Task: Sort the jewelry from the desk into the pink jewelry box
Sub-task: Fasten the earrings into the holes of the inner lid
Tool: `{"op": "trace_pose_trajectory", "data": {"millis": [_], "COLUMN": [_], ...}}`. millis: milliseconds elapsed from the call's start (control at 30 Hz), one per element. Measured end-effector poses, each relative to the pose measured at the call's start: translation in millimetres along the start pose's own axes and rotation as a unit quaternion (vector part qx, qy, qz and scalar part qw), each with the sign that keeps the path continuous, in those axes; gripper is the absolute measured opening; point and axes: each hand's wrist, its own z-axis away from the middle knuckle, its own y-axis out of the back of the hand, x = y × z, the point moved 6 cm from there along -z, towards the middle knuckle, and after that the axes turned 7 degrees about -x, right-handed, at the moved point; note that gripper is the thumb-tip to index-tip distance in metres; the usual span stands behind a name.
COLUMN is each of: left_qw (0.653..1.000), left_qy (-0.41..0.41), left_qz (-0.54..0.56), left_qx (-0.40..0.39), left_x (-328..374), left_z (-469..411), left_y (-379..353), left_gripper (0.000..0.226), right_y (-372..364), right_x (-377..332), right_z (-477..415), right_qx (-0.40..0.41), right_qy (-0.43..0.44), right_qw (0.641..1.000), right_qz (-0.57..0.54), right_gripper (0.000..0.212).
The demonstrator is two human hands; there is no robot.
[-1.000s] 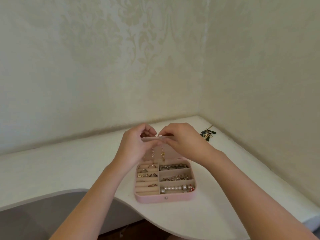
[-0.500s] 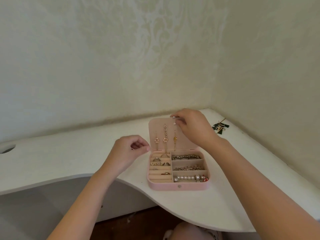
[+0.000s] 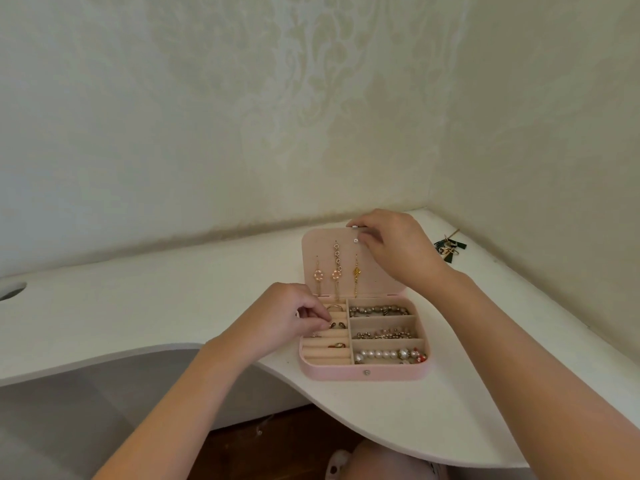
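Left hand leaves the lid and comes down to the ring rows

A second ago both hands met at the top edge of the open lid of the flat pink jewelry box [image 3: 363, 373] on the white desk; half a second ago the left hand [image 3: 277, 315] hung curled over the desk, clear of the box to its left. Now it sits lower right of that spot, at the box's left side, fingertips [image 3: 323, 318] pinched over the beige ring rolls [image 3: 327, 351], while the view has swung left and down.
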Motion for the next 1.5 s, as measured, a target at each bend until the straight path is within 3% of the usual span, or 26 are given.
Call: {"op": "trace_pose_trajectory", "data": {"millis": [333, 633, 733, 900, 1033, 1133, 1400, 1500], "left_qw": [0.994, 0.995, 0.966, 0.872, 0.834, 0.817, 0.855, 0.886], "left_qy": [-0.005, 0.000, 0.010, 0.067, 0.060, 0.054, -0.006, -0.022], "left_qz": [-0.101, 0.090, 0.253, 0.480, 0.548, 0.573, 0.511, 0.445], "left_qx": [-0.029, 0.041, 0.060, 0.061, 0.025, 0.025, 0.088, 0.129], "left_x": [5, -2, 0, 5, 21, 30, 36, 34], "left_z": [-5, 9, 7, -3, -12, -15, -12, -5], "left_y": [2, 21, 22, 13, 9, 12, 25, 28], "left_gripper": [0.003, 0.007, 0.010, 0.009, 0.024, 0.017, 0.011, 0.014], "right_y": [0, 0, 0, 1, 2, 3, 4, 3], "right_x": [1, 0, -1, -3, -4, -4, -3, -3], "right_z": [1, 2, 3, 6, 10, 11, 11, 12], "right_qx": [0.001, -0.001, -0.001, 0.005, 0.026, 0.026, 0.023, 0.022], "right_qy": [0.005, 0.004, 0.002, -0.002, 0.001, 0.005, 0.011, 0.018], "right_qw": [1.000, 1.000, 1.000, 1.000, 0.999, 0.999, 0.999, 0.999], "right_qz": [-0.010, -0.004, -0.006, -0.021, -0.032, -0.034, -0.029, -0.033], "right_gripper": [0.027, 0.028, 0.028, 0.027, 0.026, 0.026, 0.027, 0.027]}}
